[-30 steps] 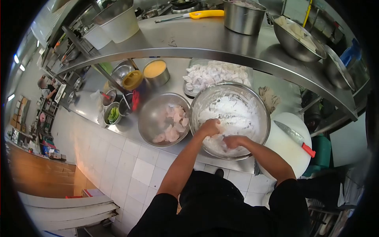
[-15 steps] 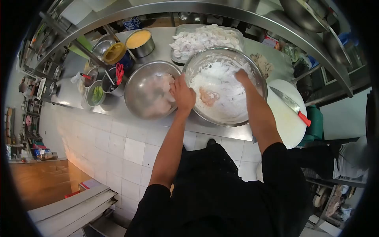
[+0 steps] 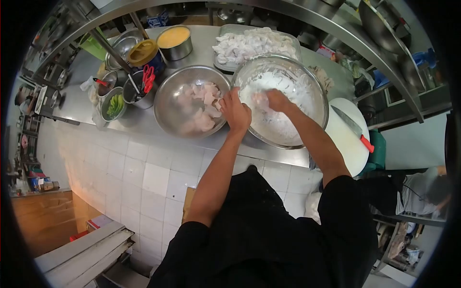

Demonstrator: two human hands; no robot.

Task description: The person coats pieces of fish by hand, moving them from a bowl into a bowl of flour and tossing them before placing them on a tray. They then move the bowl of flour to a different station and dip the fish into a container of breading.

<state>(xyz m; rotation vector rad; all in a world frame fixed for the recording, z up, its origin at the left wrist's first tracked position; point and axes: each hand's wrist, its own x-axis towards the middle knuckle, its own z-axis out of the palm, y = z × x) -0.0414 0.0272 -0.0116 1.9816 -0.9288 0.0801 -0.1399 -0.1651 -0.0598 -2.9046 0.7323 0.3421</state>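
Note:
My right hand [image 3: 277, 102] is inside the steel flour bowl [image 3: 325, 108]. Its fingers are closed on a pale pinkish piece of raw meat [image 3: 260, 102], partly hidden and dusted with white flour [image 3: 285, 126]. My left hand [image 3: 236, 111] straddles the near-left rim of that bowl, fingers outside and thumb inside, close against the second bowl. That second steel bowl [image 3: 168, 103], on the left, holds several raw pale meat pieces [image 3: 204, 120]. Behind the flour bowl, a clear tray [image 3: 297, 54] is heaped with flour-coated pieces [image 3: 257, 45].
A red-handled knife [image 3: 353, 127] lies on a round white cutting board [image 3: 343, 158] at right. Further left stand a pot of yellow liquid [image 3: 175, 48], red-handled scissors [image 3: 149, 77] in a container, and a tub of green vegetables [image 3: 115, 105]. A metal shelf rail [image 3: 307, 17] crosses above. Another person [image 3: 418, 192] is at far right.
My right hand has moved left across the flour bowl onto the meat piece. My left hand has drawn back from the left bowl to the rim. The view has shifted slightly.

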